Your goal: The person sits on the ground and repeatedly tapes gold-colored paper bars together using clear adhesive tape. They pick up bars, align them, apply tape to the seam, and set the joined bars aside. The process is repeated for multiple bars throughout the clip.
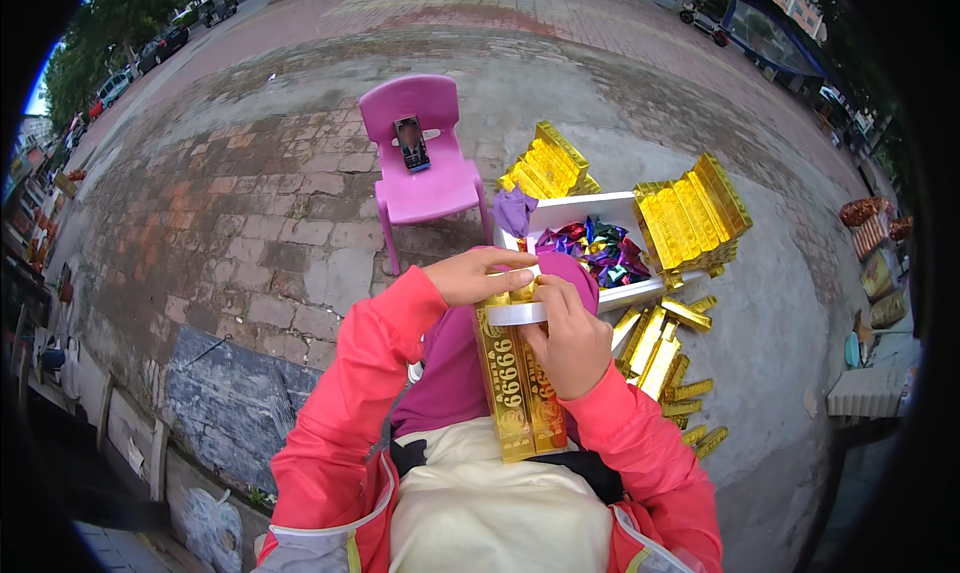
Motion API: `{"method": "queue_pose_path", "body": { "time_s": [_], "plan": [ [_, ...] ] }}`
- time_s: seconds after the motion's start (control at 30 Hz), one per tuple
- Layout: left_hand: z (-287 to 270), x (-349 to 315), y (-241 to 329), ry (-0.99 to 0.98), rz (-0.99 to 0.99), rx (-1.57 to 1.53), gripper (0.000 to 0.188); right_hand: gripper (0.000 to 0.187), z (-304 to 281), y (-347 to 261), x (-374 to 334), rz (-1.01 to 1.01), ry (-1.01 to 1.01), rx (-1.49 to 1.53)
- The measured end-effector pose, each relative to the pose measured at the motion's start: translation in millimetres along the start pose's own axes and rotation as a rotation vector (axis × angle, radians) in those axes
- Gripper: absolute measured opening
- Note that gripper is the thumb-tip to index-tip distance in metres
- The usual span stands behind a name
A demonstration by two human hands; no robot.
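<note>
A bundle of long gold foil bars (518, 398) with embossed figures lies lengthwise on my lap. My left hand (475, 276) rests across its far end, fingers stretched out flat and nearly together. At the same end, my right hand (570, 343) is closed, its bent fingers and thumb around the edge of a white ring-shaped band (517, 314) that looks like a roll of tape. The band lies across the bars. My fingers partly cover the far end, so how the band meets the bars there is hidden.
Beyond my knees stands a white box (590, 209) of shiny coloured foil pieces (600, 248). Stacked gold bars (690, 213) sit on its right side, more (548, 163) behind it. Loose gold bars (655, 358) lie on the ground. A pink chair (430, 188) holds a phone (411, 143).
</note>
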State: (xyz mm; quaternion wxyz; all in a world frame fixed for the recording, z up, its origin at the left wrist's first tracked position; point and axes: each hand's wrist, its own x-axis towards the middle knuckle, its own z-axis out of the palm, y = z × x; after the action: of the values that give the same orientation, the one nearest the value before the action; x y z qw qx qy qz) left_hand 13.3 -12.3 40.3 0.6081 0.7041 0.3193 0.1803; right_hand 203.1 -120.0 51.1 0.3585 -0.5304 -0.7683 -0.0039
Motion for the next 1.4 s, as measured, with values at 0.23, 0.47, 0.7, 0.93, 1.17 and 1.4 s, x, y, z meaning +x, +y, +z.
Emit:
{"method": "queue_pose_path", "body": {
  "time_s": [0.23, 0.47, 0.7, 0.93, 1.17, 1.4],
  "plan": [
    [5, 39, -11, -0.182, -0.093, 0.235, 0.055, 0.033, -10, 10, 1, -0.005, -0.097, -0.027],
    [3, 20, 4, -0.189, -0.038, 0.232, 0.049, 0.03, -45, 52, 2, -0.082, 0.153, 0.012],
    [5, 12, 10, -0.205, 0.112, 0.141, 0.047, 0.033, -29, 83, -23, -0.021, 0.124, 0.161],
    [3, 6, 7, -0.214, 0.172, 0.073, 0.051, 0.026, 9, 84, -39, 0.139, 0.101, 0.383],
    [-8, 6, -10, -0.245, 0.358, -0.193, 0.068, 0.036, 41, 50, -36, 0.567, -0.033, 1.288],
    [-22, -15, 22, -0.284, -0.099, -0.095, 0.073, 0.041, -3, 4, -15, 0.213, -0.008, 0.501]
  ]
}}
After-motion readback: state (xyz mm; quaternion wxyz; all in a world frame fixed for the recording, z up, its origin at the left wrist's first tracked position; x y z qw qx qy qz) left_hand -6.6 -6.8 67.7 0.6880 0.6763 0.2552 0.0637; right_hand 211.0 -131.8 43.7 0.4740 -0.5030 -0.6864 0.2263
